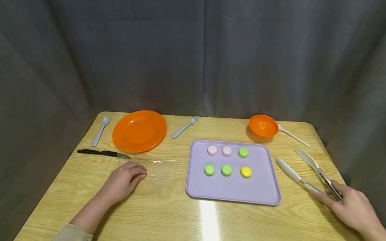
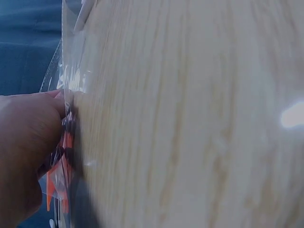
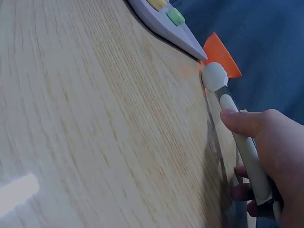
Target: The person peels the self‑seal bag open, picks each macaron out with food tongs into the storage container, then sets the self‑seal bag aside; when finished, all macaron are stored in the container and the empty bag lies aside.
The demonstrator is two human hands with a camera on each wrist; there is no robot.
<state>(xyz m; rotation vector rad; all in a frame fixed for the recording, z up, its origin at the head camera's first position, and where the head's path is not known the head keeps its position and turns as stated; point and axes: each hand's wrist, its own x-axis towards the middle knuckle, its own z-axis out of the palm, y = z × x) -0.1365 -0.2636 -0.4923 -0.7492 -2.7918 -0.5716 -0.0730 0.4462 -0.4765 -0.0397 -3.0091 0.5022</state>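
My left hand [image 1: 125,179] pinches the edge of a clear plastic bag [image 1: 163,169], left of the tray. In the left wrist view the bag [image 2: 76,71] rises as a thin see-through sheet beside the thumb. My right hand [image 1: 351,204] grips a pair of metal tongs [image 1: 322,175] with pale tips, their two arms spread apart, to the right of the tray. Nothing sits between the tips. On the lilac tray [image 1: 232,192] lie two pale pink macarons [image 1: 227,151], three green macarons [image 1: 226,170] and one yellow macaron [image 1: 246,172], in two rows.
An orange plate [image 1: 140,130] stands at the back left, with a spoon [image 1: 100,131] and a black-handled knife [image 1: 99,152] near it. A fork [image 1: 185,127] lies right of the plate. Behind the tray is an orange bowl [image 1: 263,126] with a white utensil [image 1: 295,136] beside it. Grey curtains [image 1: 150,60] enclose the table.
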